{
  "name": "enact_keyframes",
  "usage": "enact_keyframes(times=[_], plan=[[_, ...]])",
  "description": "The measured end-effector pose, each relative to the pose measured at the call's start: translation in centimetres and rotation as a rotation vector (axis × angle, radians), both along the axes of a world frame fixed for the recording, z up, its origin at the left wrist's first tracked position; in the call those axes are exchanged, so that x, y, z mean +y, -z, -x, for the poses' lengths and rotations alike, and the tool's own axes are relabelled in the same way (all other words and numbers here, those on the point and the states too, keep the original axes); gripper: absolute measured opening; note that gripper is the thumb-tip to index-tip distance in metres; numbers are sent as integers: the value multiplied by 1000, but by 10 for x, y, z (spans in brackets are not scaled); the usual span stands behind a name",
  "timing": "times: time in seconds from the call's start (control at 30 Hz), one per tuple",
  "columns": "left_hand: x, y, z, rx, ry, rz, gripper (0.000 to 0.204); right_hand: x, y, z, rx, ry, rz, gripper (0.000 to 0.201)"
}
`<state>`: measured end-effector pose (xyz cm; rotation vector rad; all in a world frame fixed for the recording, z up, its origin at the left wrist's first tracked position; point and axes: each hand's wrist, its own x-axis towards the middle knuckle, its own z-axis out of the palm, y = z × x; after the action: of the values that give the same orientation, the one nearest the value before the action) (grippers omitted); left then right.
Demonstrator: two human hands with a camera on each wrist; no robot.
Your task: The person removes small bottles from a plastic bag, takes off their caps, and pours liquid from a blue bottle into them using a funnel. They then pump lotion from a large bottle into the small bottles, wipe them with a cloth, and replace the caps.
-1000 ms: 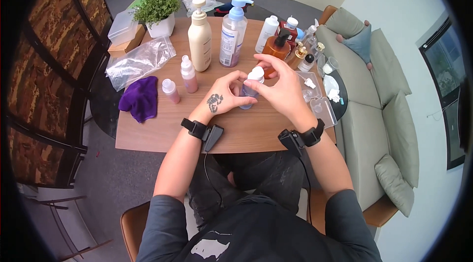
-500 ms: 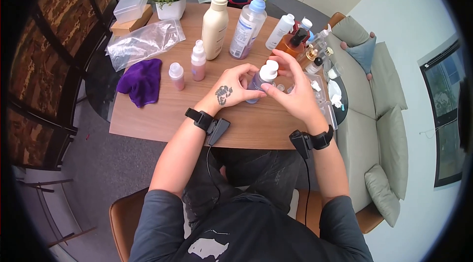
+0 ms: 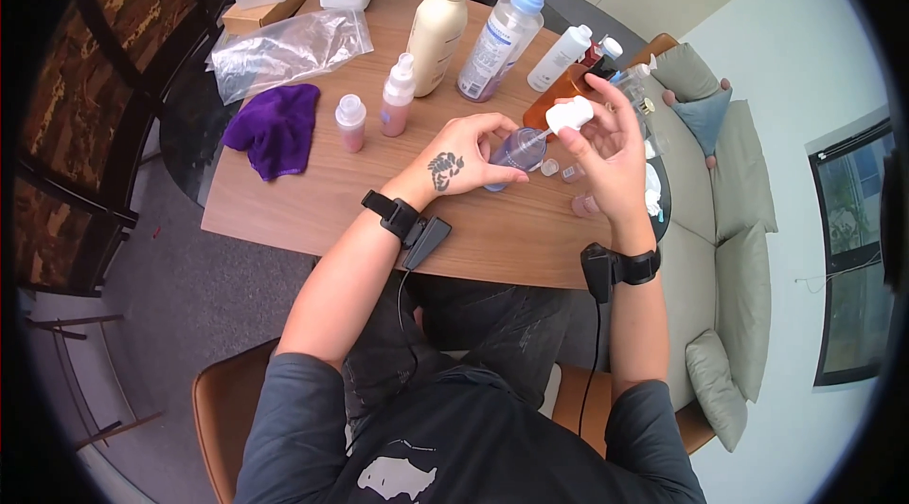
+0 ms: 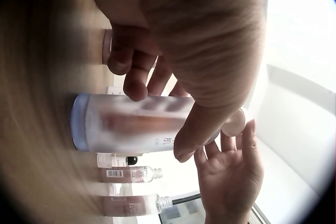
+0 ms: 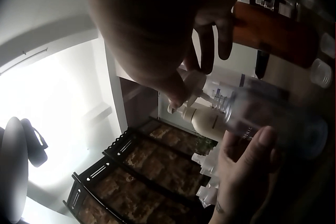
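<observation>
My left hand (image 3: 462, 159) grips a translucent bluish bottle (image 3: 520, 150) that stands upright on the table, thumb on the near side. My right hand (image 3: 615, 161) holds a white pump head (image 3: 569, 115) by its cap, just above the bottle's mouth. In the right wrist view, the bottle's bare threaded neck (image 5: 224, 102) shows, and the pump head (image 5: 193, 86) is apart from it, a thin tube between them. The left wrist view shows the bottle's frosted wall (image 4: 131, 124), with my left thumb and fingers around its upper part.
Left of my hands stand two small pink bottles (image 3: 350, 123), a purple cloth (image 3: 275, 132) and a clear plastic bag (image 3: 289, 54). Behind are a cream pump bottle (image 3: 438, 40) and a clear blue-topped pump bottle (image 3: 499, 45). An amber bottle (image 3: 559, 97) and several small bottles stand at the right.
The white pump head has come off the bottle and moved up and right in my right hand. My left hand keeps its grip on the bottle. The head view has shifted.
</observation>
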<state>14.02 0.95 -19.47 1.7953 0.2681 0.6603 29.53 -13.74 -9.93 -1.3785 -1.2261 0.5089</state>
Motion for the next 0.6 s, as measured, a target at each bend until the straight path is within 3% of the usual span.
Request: enact_keyframes(times=[0.6], plan=[[2, 3, -1, -40, -33, -112, 57, 3, -21, -16, 43, 71, -81, 65]])
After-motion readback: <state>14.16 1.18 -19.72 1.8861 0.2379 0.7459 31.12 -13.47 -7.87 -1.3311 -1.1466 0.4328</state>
